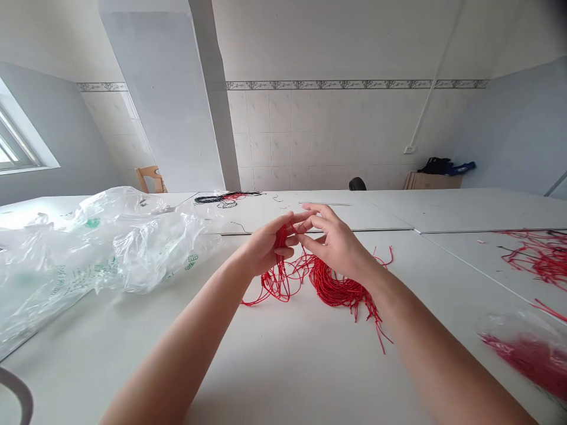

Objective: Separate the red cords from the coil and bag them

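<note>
My left hand (pixel 270 242) is closed around several red cords (pixel 280 277), whose loops hang below it toward the white table (pixel 248 366). Close beside it, my right hand (pixel 330 239) pinches at the cords near the left fingertips, its thumb and forefinger together; the exact bit between them is too small to make out. Under the right hand and wrist lies a thick coiled bundle of red cords (pixel 330 289), its loose ends spreading toward me. The right hand partly covers this bundle.
Crumpled clear plastic bags (pixel 146 242) spread over the left side. Black cords (pixel 225 198) lie at the back. To the right are loose red cords (pixel 538 257) and a clear bag with red contents (pixel 527 354). A wooden chair (pixel 151 179) stands behind the table.
</note>
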`<state>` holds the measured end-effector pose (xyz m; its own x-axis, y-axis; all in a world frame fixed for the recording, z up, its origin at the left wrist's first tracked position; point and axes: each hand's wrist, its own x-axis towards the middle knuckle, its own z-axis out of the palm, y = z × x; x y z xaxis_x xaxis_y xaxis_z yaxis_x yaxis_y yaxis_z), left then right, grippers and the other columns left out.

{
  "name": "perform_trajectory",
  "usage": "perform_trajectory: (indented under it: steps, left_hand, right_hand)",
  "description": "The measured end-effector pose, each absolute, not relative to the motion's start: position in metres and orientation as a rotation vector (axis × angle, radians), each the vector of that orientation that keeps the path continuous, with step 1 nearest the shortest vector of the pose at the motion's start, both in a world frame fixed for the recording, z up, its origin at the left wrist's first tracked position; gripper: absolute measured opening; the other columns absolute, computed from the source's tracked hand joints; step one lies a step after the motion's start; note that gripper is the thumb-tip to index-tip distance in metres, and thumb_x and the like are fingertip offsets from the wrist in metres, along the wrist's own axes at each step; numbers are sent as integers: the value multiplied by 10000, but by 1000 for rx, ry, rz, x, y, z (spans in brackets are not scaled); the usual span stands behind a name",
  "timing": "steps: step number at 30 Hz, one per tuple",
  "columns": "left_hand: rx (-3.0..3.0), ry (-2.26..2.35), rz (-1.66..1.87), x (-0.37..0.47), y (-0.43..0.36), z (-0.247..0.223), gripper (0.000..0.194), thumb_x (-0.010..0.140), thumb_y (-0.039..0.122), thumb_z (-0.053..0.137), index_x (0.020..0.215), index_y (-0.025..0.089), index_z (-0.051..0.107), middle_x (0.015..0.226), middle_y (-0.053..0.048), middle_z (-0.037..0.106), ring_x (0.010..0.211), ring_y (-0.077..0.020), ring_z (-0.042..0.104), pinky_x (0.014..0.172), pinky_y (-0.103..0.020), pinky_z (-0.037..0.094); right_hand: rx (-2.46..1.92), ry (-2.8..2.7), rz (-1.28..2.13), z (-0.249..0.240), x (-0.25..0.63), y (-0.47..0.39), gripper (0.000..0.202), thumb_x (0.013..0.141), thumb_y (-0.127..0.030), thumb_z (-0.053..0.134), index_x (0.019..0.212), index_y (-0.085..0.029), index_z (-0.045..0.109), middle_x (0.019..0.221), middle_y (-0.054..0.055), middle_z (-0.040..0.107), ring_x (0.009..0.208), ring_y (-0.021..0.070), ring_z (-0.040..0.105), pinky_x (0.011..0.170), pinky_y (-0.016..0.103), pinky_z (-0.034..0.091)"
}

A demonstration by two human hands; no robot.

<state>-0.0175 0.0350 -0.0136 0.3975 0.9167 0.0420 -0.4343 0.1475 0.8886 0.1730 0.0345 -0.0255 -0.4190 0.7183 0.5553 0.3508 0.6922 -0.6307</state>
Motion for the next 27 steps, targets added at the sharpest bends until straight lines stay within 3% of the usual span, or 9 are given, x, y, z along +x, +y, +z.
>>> perform_trajectory:
  steps: [3,5,8,11,19,23,27]
  left_hand:
    - [949,606,1129,-18,35,-12,285,1051,303,597,1163,138,801,869,-69,663,586,-77,508,431,-178,356]
    - [963,621,1175,-18,36,-11,309,1063,295,562,1162,140,809,981,-109,723,718,-110,621,522,-195,445]
    - [978,637,1238,-19,37,-10,341,1078,295,513,1147,163,820,1124,-123,750,959,-170,691,754,-250,542]
    - [951,642,1263,-19,36,-10,344,1078,306,508,1174,180,814,1168,-115,750,1046,-197,688,885,-301,545]
    - [905,625,1220,-16,34,-7,336,1046,287,518,1150,175,817,1237,-126,737,894,-195,691,766,-327,558]
    - [922,623,1192,-16,35,-9,335,1035,291,523,1144,175,818,1260,-136,728,824,-195,677,705,-335,540]
    - [931,614,1178,-18,36,-11,358,1029,396,560,1158,184,819,1292,-139,713,900,-211,677,744,-330,538]
  right_hand:
    - [-822,-1999,494,-27,168,35,103,976,-297,622,1011,-260,711,1568,89,467,1382,309,572,746,391,613]
    - [-812,-1960,497,-27,166,35,121,974,-308,623,1037,-254,711,1502,111,525,1381,312,568,734,387,601]
    - [-811,-1905,582,-28,163,36,132,970,-335,626,1031,-240,693,1353,117,619,1207,277,666,728,383,594]
    - [-877,-1885,693,-28,160,34,143,963,-375,642,1010,-240,655,1250,81,686,1005,230,709,727,374,579]
    - [-834,-1856,923,-34,152,33,229,978,-456,626,1010,-250,718,950,28,745,760,172,619,631,313,449]
    - [-792,-1770,1010,-39,146,36,247,957,-430,654,1072,-233,750,883,29,725,743,160,597,683,312,477]
    - [-765,-1751,1051,-45,141,39,245,947,-429,674,1069,-233,757,910,35,724,779,163,609,735,327,499]
